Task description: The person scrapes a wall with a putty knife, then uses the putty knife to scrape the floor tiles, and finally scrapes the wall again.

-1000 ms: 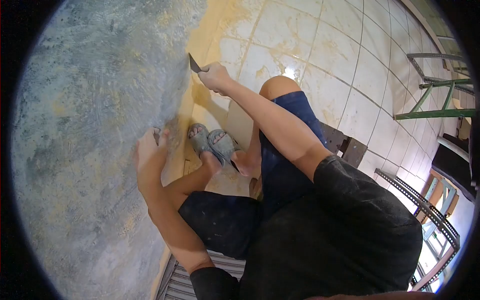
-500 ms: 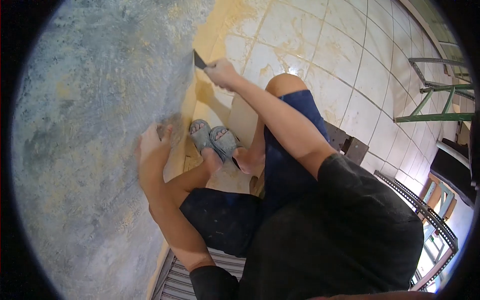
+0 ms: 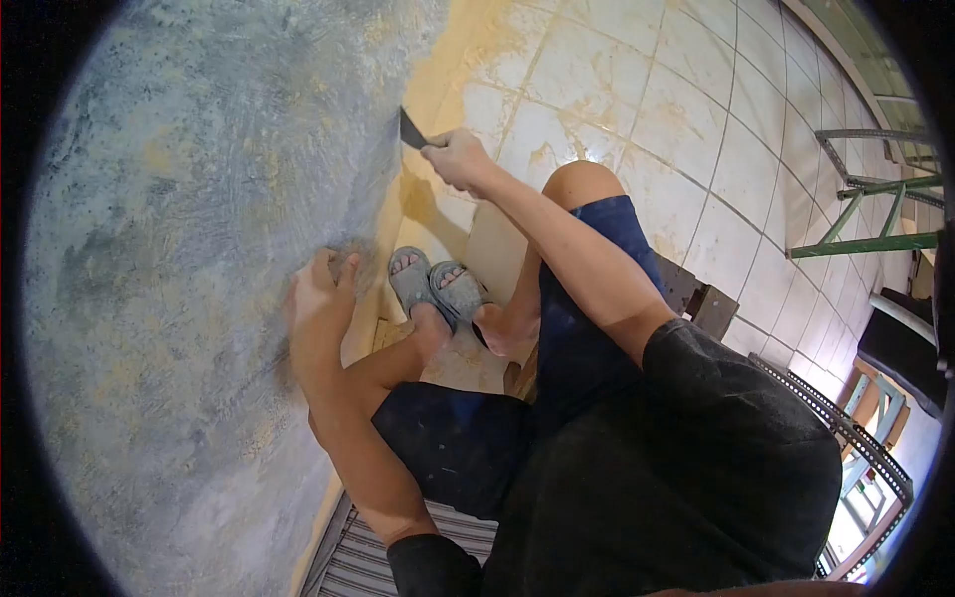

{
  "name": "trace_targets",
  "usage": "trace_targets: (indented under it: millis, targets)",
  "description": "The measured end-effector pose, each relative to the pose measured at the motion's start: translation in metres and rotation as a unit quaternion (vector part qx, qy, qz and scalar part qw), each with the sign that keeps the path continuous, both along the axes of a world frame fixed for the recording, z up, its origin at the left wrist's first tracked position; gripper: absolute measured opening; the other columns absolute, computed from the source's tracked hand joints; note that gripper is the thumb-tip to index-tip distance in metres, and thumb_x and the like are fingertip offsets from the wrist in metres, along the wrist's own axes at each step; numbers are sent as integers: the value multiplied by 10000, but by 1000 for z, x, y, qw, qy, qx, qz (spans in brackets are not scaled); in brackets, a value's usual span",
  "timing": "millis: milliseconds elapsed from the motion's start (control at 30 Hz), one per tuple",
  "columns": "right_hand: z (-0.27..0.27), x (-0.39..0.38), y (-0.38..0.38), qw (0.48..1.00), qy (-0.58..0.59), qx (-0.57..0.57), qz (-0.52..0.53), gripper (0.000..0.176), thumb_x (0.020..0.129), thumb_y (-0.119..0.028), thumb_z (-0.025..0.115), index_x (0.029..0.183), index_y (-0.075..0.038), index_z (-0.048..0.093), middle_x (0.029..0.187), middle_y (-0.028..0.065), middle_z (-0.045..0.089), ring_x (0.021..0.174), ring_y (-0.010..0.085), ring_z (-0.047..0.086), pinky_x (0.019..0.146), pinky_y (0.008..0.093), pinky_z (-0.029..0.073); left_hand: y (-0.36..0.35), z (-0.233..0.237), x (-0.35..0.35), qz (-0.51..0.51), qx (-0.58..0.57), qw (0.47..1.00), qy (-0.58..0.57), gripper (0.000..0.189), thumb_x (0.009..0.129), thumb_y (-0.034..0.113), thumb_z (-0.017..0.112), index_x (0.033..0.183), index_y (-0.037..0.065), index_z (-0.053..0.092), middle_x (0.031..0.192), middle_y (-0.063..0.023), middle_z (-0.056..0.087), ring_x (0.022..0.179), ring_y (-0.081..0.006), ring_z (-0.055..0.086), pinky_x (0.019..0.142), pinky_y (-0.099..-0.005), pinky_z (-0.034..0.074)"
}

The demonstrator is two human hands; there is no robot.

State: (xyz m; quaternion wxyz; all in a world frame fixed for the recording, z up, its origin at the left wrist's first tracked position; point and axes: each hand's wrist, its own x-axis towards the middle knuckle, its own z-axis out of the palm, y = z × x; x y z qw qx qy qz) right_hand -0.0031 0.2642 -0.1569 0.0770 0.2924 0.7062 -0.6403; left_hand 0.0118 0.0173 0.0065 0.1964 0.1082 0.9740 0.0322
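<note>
My right hand is closed round the handle of a scraper, whose dark blade meets the lower edge of the mottled blue-grey wall. Along that edge runs a yellowish strip beside the white tiles. My left hand is at the wall, lower in the view, with thumb and fingers curved apart. A dark patch shows between them; whether it is an object or shadow is unclear.
White floor tiles carry yellowish smears. My sandalled feet are between the hands. A green metal frame stands at the right, with perforated metal bars below it. Ribbed grey metal lies at the bottom.
The whole view has shifted slightly, so hands, feet and wall edge appear a little further right and down. The scraper remains in my right hand at the wall edge.
</note>
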Motion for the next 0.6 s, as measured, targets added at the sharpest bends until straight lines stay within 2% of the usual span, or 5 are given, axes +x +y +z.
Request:
trace_targets:
  millis: [100,167,200,367,600]
  targets:
    - [-21,-5,8,998,-62,-7,8,268,850,-210,546,837,-2,715,605,132,624,472,219,584,460,365,479,-2,-3,6,-28,29,999,19,426,952,461,617,1129,77,664,1106,-183,703,1087,-409,623,929,-481,487]
    - [-18,-6,3,1000,6,-2,-9,261,855,-206,549,843,-8,719,596,122,616,444,207,562,429,362,458,4,2,-1,11,2,1000,-28,434,951,469,612,1143,83,661,1085,-173,713,1090,-404,623,930,-490,484]
    - [4,4,-2,1000,-11,-7,-12,257,854,-211,556,849,-9,717,597,119,619,429,203,556,415,363,452,6,4,-3,12,5,1000,-22,434,951,469,612,1143,83,661,1085,-173,713,1090,-404,623,930,-490,484]
    - [-32,-5,9,1000,-19,-9,15,268,858,-213,563,905,-15,738,593,130,613,426,206,555,417,360,450,-4,-7,-4,-3,6,1000,-13,490,941,478,643,1186,55,666,1132,-209,682,1117,-372,618,934,-453,484]
    - [-16,-10,13,999,-30,-24,12,286,849,-237,572,863,-3,737,598,124,621,481,210,582,465,370,472,8,-1,2,-6,-32,999,0,515,939,491,633,1169,31,668,1155,-219,683,1093,-393,633,968,-454,478]
